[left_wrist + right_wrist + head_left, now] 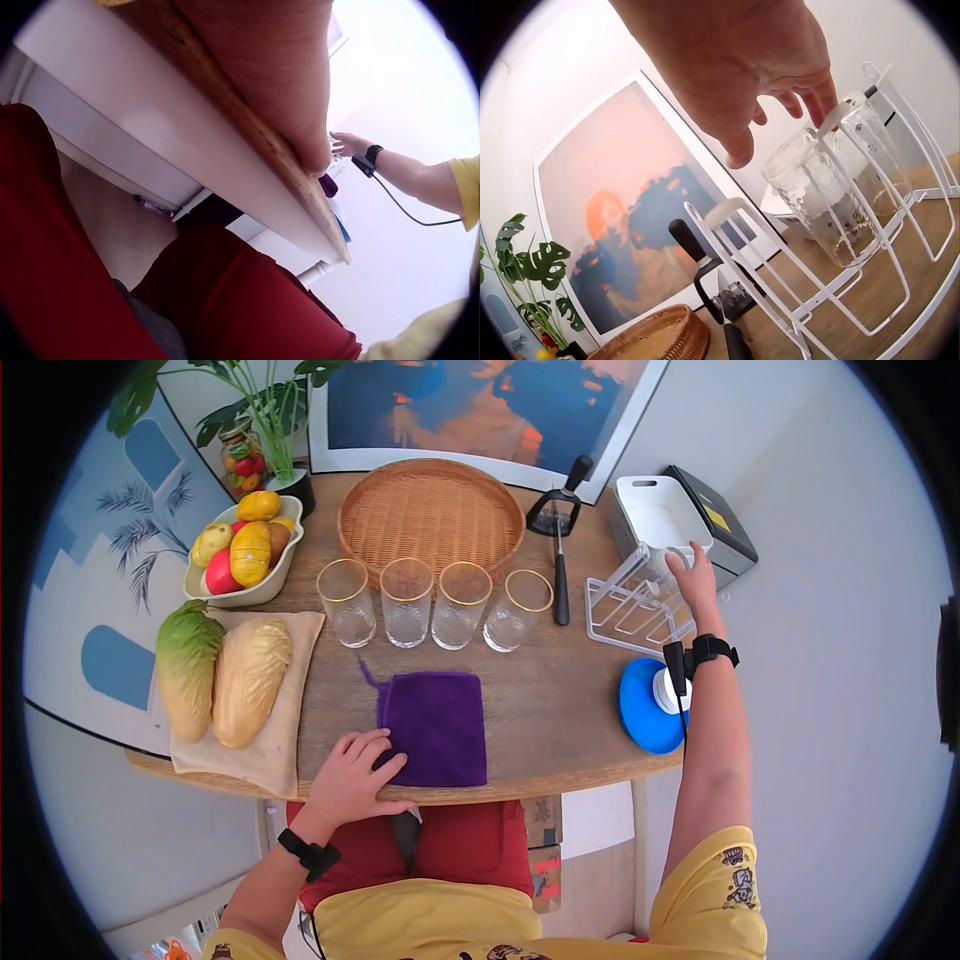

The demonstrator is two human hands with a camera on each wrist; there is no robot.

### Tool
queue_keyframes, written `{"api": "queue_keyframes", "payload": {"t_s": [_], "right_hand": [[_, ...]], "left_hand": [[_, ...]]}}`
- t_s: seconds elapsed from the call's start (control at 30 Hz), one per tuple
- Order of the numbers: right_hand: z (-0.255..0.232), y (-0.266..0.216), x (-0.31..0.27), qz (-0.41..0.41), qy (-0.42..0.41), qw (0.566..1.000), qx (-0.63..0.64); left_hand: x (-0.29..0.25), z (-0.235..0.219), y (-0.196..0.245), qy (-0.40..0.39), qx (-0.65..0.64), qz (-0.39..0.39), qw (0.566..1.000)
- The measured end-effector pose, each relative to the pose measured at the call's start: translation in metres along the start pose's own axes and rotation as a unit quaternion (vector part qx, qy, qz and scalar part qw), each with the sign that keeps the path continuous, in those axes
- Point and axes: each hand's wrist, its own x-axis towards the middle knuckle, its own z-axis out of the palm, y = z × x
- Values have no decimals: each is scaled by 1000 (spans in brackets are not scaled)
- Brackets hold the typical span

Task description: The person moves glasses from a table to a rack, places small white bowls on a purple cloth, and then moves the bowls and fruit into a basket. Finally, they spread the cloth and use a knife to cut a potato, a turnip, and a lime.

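My right hand (694, 578) reaches over a white wire cup rack (640, 612) at the table's right side. In the right wrist view its fingers (821, 97) hang over upturned clear glasses (825, 199) on the rack, with the thumb held apart from them. Gold rims show at the glasses' lower ends. My left hand (355, 775) rests at the table's front edge, fingers spread, fingertips at the left side of a purple drawstring pouch (435, 730). Several gold-rimmed glasses (406, 605) stand mouth up in a row behind the pouch.
Beside the rack are a white bin (660, 510) and a blue plate (640, 725) bearing a white stack. A wicker tray (430, 515), a black-handled peeler or slicer and knife (561, 585) lie behind. Cabbages (250, 680) on a cloth and a fruit bowl (245, 598) stand left.
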Motion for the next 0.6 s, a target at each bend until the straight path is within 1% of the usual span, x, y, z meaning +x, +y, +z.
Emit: {"api": "queue_keyframes", "payload": {"t_s": [0.07, 0.1, 0.17, 0.2, 0.27, 0.3, 0.43, 0.5, 0.53, 0.57, 0.6], "right_hand": [[14, 7, 3, -6, -54, 998, -10], [19, 9, 3, -12, -58, 998, -4], [29, 12, 1, -13, -20, 999, -37], [33, 15, 2, -21, -23, 999, -30], [39, 19, 5, -3, -7, 998, -60], [40, 19, 6, -10, -11, 998, -54], [25, 14, 11, -30, -15, 997, -68], [4, 3, 11, -10, 19, 997, -73], [-11, -9, 8, 10, 21, 997, -76], [-22, -11, 7, 9, 16, 997, -79], [-33, -13, 6, -37, 67, 993, -89]], "left_hand": [[1, -1, 0, 2, -1, 1, 1000], [1, -1, 0, 3, -7, 8, 1000], [0, 0, 0, 1, -1, 4, 1000], [0, 0, -1, 0, 0, 9, 1000], [0, 0, -2, 2, 5, 5, 1000], [-1, 0, -2, 2, 3, 11, 1000], [-2, 1, -2, 0, 2, 2, 1000], [-2, 0, -1, -19, -1, -6, 1000], [-1, 0, -2, -21, -4, -9, 1000], [-2, 0, -1, -20, -2, -7, 1000], [-2, 1, -2, -19, 1, -6, 1000]]}}
